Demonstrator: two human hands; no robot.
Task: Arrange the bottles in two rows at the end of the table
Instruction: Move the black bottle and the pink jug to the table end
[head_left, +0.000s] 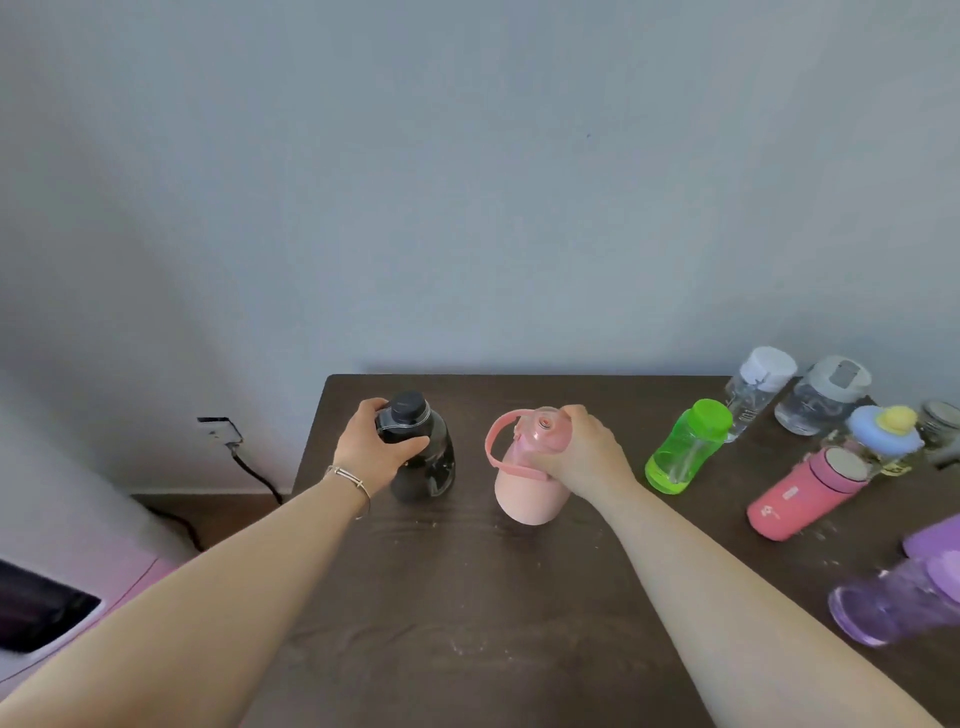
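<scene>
L hand (375, 447) grip wraps black bottle (423, 457) neck; R hand (576, 452) grip clamps pink bottle (527, 467) top. Both upright on counter (467, 597), far-left end; other bottles clustered right.

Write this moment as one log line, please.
left hand: grips black bottle | right hand: grips pink bottle | both upright on table | other bottles: right side
</scene>
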